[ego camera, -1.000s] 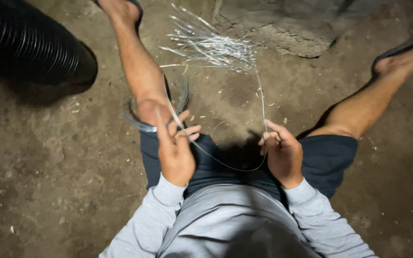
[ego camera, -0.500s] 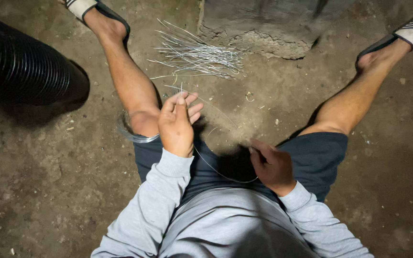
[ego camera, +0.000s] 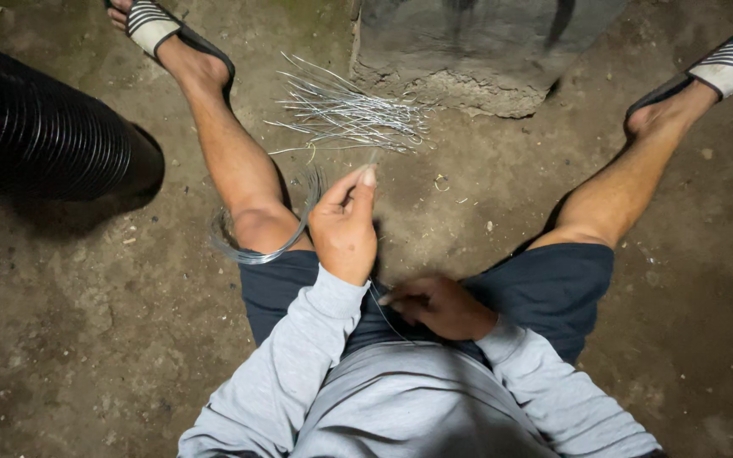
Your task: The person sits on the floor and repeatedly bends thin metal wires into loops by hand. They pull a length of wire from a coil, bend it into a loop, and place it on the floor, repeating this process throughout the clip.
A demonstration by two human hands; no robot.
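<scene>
While we sit on dirt, our left hand (ego camera: 345, 229) pinching thin wire (ego camera: 383, 309) (a coil (ego camera: 256, 246) round the knee), right hand (ego camera: 443, 307) closed on it too.

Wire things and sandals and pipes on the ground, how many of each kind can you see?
Sandals: 2, the left sandal and the right sandal
Black ribbed pipe: 1
Pile of cut wires: 1
Wire coil: 1
Concrete block: 1
Total: 6
</scene>
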